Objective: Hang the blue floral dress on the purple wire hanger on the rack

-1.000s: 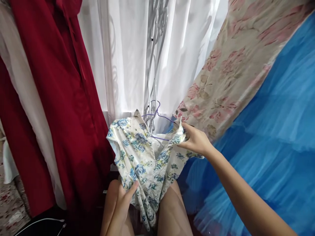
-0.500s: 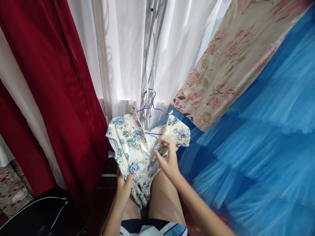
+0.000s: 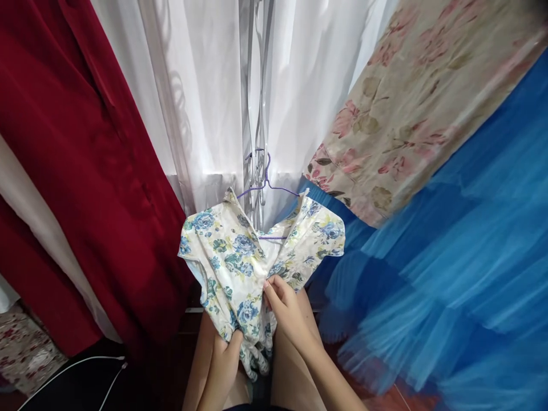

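A small white dress with blue flowers (image 3: 240, 257) hangs on a thin purple hanger (image 3: 266, 185) over my lap. My left hand (image 3: 225, 357) grips the dress's lower part from below, fingers closed on the cloth. My right hand (image 3: 285, 305) pinches the front of the dress at its middle, just under the neckline. Both shoulders of the dress sit on the hanger's arms.
A dark red garment (image 3: 85, 148) hangs at the left. White curtains (image 3: 205, 91) are behind. A pink-flowered cloth (image 3: 411, 97) and a blue tulle skirt (image 3: 462, 262) fill the right. A white cable (image 3: 72, 368) lies on a black thing at lower left.
My right hand left the dress's right shoulder and came down to pinch its front middle. The right shoulder now rests spread on the hanger. The camera tilted down slightly.
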`<state>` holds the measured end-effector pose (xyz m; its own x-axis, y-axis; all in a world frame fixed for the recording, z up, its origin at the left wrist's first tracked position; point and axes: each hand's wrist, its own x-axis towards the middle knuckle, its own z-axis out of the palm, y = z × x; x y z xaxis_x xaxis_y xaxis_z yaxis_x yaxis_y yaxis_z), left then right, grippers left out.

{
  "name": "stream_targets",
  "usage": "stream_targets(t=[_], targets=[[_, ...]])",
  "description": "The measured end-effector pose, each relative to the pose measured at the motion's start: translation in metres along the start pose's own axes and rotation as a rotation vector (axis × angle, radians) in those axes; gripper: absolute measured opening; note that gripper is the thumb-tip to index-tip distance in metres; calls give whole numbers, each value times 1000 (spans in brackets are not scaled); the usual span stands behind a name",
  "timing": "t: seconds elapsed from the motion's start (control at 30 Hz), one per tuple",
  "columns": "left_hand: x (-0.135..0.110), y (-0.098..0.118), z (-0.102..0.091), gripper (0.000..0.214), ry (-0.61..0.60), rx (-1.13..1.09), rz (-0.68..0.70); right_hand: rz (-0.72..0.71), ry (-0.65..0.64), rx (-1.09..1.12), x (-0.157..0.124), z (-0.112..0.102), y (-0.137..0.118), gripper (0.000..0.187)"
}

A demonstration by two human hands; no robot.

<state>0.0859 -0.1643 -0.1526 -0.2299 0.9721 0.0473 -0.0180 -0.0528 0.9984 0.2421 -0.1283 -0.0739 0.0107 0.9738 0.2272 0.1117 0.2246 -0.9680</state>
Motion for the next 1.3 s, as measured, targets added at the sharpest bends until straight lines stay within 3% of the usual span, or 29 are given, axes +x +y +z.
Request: stream_targets(t=[0.13,0.23,0.27,0.3,0.37,0.43,0.5,0.57,0.87,1.0,1.17,1.3], targets=[[-1,-3,6,58,113,-34,17,79,0,99,-6,0,13,41],[-1,1,12,74,325,52,285,136,-47,133,-18,1,21,42],[-1,4,15,74,338,115,392,149,-68,141,-23,2,23,42],[0,7,18,69,300,188,473,161,-87,149,-27,2,24,42],[3,11,26,51,104,294,517,182,-103,171,-32,1,23,42],[5,15,35,33,-99,314,439,200,-87,195,-36,-2,21,42],[6,16,44,17,-176,295,365,217,-58,213,-37,-5,18,42],[5,17,51,9,-196,283,350,234,-34,222,-39,-9,15,42],[0,26,54,18,-272,396,318,305,68,306,-41,-9,12,40],[5,26,53,10,-316,485,359,236,93,278,-13,-12,-8,36],[14,28,49,17,-346,554,390,90,83,206,38,-14,-48,34],[16,28,46,16,-395,605,397,23,116,219,64,-11,-70,31]])
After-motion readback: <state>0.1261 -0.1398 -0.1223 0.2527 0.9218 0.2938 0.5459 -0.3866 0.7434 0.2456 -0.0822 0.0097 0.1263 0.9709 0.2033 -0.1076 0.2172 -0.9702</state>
